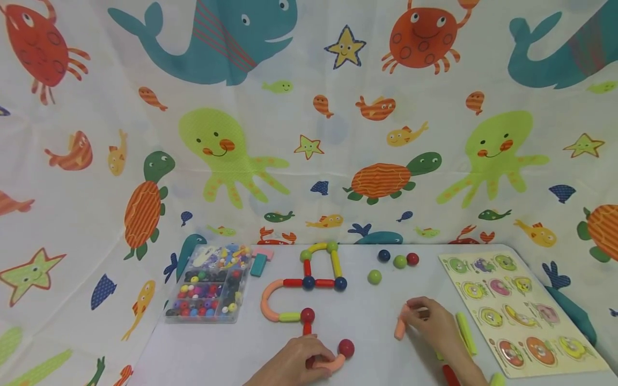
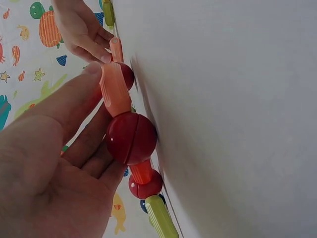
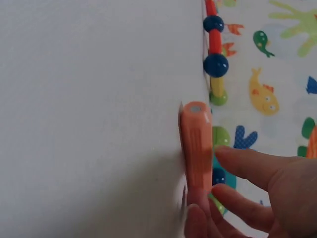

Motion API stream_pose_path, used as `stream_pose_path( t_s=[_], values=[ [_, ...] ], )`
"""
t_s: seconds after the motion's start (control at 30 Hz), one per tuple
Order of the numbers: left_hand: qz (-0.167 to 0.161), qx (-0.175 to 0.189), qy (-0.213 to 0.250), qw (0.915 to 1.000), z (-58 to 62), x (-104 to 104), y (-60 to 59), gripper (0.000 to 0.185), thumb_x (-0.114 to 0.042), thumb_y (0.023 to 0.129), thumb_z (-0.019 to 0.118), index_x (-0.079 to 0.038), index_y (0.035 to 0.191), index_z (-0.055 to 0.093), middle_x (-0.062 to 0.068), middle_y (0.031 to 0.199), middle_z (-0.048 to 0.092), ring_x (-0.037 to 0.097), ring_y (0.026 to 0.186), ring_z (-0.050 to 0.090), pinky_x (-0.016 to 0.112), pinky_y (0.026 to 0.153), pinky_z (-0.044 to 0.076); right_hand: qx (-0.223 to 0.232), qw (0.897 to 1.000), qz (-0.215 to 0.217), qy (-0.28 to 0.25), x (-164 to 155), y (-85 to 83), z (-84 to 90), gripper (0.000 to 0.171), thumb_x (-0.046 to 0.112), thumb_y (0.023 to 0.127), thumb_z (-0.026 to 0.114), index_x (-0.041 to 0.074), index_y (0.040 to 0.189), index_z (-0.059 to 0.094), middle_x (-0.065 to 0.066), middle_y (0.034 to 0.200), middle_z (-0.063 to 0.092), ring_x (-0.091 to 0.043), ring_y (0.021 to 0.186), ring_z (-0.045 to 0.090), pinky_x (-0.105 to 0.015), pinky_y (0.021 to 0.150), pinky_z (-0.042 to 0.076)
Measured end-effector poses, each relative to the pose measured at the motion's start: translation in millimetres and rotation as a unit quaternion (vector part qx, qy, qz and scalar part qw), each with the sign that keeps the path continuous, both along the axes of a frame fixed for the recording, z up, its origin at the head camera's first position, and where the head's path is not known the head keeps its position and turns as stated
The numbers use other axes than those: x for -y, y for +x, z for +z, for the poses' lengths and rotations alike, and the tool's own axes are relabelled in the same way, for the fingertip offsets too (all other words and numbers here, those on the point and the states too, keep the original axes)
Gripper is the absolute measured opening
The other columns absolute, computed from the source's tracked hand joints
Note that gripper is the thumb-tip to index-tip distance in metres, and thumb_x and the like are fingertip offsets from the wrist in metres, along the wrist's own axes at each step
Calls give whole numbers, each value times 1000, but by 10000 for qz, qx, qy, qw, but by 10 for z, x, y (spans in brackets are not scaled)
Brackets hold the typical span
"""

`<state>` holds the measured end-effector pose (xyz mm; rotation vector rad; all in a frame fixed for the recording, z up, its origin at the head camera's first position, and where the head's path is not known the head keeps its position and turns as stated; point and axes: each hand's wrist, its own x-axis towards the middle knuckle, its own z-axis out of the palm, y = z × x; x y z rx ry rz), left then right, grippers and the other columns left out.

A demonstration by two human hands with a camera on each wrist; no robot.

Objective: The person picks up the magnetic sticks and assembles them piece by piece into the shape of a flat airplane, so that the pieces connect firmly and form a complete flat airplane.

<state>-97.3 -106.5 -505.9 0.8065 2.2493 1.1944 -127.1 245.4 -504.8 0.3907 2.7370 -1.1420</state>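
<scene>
A chain of magnetic rods and balls (image 1: 309, 282) lies on the white table (image 1: 376, 332). My left hand (image 1: 314, 362) grips a curved orange rod (image 1: 332, 365) at the chain's near end, joined to a red ball (image 1: 345, 348). In the left wrist view my thumb presses that orange rod (image 2: 115, 89) above a red ball (image 2: 131, 138), a short red rod, a second red ball (image 2: 146, 184) and a green rod (image 2: 161, 218). To the right, my right hand (image 1: 410, 316) pinches a separate orange rod (image 1: 400, 326) standing against the table. The right wrist view shows this orange rod (image 3: 197, 148) between my fingertips (image 3: 233, 158).
A clear bead box (image 1: 210, 289) sits at the left, with a teal block (image 1: 259, 264) behind it. Loose balls (image 1: 374, 276) lie mid-table. A wooden peg puzzle board (image 1: 521, 311) fills the right side. Green rods (image 1: 465, 332) lie by my right wrist. Patterned cloth surrounds the table.
</scene>
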Motion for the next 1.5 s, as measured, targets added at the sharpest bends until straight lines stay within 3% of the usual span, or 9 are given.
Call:
stream_pose_path(
  t_s=[0.2, 0.4, 0.83, 1.17, 1.5],
  values=[
    [9, 39, -7, 10000, 5, 0, 3, 29, -32, 92, 74, -26, 121, 75, -19, 88, 61, -3, 79, 53, 14, 68, 46, 299, 9994, 71, 140, 110, -66, 3, 57, 39, 85, 81, 7, 128, 62, -13, 120, 62, -21, 95, 58, -29, 73, 51],
    [38, 76, 30, 10000, -6, 1, 10, 29, -32, 92, 74, -26, 121, 75, -19, 88, 62, -3, 80, 53, 14, 68, 47, 168, 9993, 243, 239, 191, -94, -16, 52, 33, 85, 82, 7, 126, 64, -13, 117, 61, -20, 92, 56, -30, 75, 51],
    [58, 89, -11, 9999, -28, 11, 14, 30, -32, 92, 75, -26, 121, 75, -18, 88, 61, -3, 79, 53, 14, 67, 46, -107, 9983, 300, -490, 478, -87, -54, 44, 30, 85, 82, 12, 122, 67, -6, 120, 65, -16, 89, 58, -27, 69, 53],
    [-19, -77, -62, 9999, -23, 8, 3, 29, -33, 93, 74, -26, 120, 75, -19, 86, 60, -5, 78, 51, 14, 67, 45, -605, 9927, 565, -874, 864, -175, -62, 36, 24, 84, 83, 18, 117, 70, 0, 117, 68, -12, 85, 62, -22, 70, 52],
    [-99, -169, 44, 9998, -9, 3, -22, 26, -32, 94, 72, -24, 119, 76, -20, 87, 62, -6, 78, 52, 13, 69, 47, -499, 9868, 984, -1182, 1086, -189, -148, 42, 29, 84, 84, 20, 121, 68, 0, 117, 65, -13, 84, 61, -23, 70, 53]
  ],
)
